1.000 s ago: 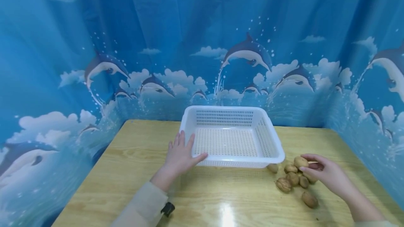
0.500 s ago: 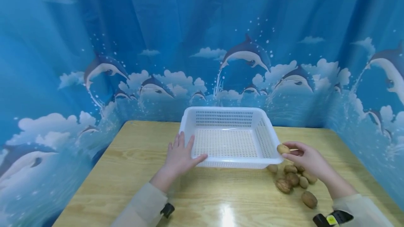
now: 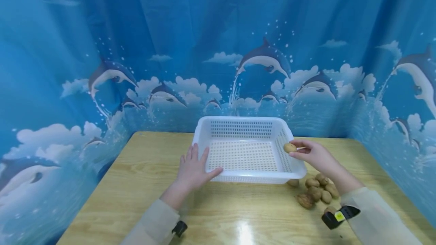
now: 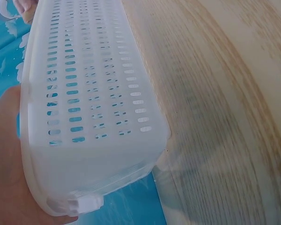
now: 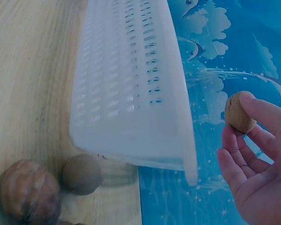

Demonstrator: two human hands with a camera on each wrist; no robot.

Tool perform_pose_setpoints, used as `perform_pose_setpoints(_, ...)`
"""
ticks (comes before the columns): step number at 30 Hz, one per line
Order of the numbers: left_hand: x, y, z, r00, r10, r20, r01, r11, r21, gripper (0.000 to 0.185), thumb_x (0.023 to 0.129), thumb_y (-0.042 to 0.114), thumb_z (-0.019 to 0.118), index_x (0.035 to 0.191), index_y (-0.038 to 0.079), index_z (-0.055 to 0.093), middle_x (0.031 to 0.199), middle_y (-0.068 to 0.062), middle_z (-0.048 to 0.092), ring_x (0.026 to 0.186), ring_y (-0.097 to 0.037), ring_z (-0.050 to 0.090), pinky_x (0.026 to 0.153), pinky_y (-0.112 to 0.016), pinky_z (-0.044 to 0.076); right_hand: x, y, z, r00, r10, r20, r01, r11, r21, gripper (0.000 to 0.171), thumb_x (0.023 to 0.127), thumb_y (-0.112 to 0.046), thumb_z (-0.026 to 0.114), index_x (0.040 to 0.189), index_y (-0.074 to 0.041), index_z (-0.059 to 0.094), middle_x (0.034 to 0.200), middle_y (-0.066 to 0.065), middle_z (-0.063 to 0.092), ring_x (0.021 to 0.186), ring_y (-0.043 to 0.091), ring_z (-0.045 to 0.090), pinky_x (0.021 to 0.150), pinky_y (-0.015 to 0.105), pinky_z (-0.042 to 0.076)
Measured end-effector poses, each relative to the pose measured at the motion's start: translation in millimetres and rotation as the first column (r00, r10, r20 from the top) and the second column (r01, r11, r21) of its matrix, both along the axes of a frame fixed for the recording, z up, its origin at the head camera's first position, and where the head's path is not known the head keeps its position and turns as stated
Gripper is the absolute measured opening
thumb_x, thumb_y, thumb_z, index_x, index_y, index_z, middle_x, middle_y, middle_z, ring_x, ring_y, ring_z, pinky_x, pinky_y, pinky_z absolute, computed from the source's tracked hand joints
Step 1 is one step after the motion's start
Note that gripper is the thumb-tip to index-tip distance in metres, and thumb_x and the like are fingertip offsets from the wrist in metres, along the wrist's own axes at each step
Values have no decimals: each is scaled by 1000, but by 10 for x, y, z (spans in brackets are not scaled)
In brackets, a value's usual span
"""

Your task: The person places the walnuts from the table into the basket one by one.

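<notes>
A white slotted plastic basket (image 3: 260, 175) stands on the table, with nothing lying on its bottom. My right hand (image 3: 315, 155) pinches a walnut (image 3: 290, 148) between thumb and fingers over the basket's right rim. In the right wrist view the held walnut (image 5: 239, 113) is tan and rounded, with the thumb across its top. My left hand (image 3: 193, 169) rests on the basket's front left corner, fingers spread. The left wrist view has that hand (image 4: 7, 154) against the rim, its fingertips hidden. Several walnuts (image 3: 314, 193) lie heaped beside the basket's front right corner.
The wooden table (image 3: 143, 184) stretches to the left and in front of the basket. A blue dolphin-print curtain (image 3: 218, 48) hangs close behind and along both sides. One walnut (image 3: 293, 182) lies partly under the basket's front right edge.
My right hand has lifted the walnut from the heap and carried it left and away from me, over the basket's right rim. The left hand stays on the basket.
</notes>
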State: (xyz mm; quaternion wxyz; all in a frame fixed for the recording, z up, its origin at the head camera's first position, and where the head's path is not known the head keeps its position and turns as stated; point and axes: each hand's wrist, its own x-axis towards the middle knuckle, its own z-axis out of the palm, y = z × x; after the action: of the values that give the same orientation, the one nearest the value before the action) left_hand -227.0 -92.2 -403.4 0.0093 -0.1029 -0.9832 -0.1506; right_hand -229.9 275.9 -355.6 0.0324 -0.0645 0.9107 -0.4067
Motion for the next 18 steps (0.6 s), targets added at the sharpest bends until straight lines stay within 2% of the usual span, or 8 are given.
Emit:
perform_pose_setpoints(7,-3,-7,1,1000,0,6,0,1000,14,94,79,76,42,149,16,23,154,-21,4,139,-39,0,108,-61,7,-195,-215,115,999,39,7,-39,999,22,62,86,-44,63,131,-2,49,125,20,54,106,32,56,84,46,50)
perform_pose_setpoints(18,17,-11,4,1000,-11,-2,11,1000,15,95,79,77,40,149,15,24,153,-22,4,139,-40,2,107,-62,7,-522,-532,259,992,121,19,-120,992,-47,60,87,-39,64,133,-5,49,131,19,49,111,32,53,91,49,45)
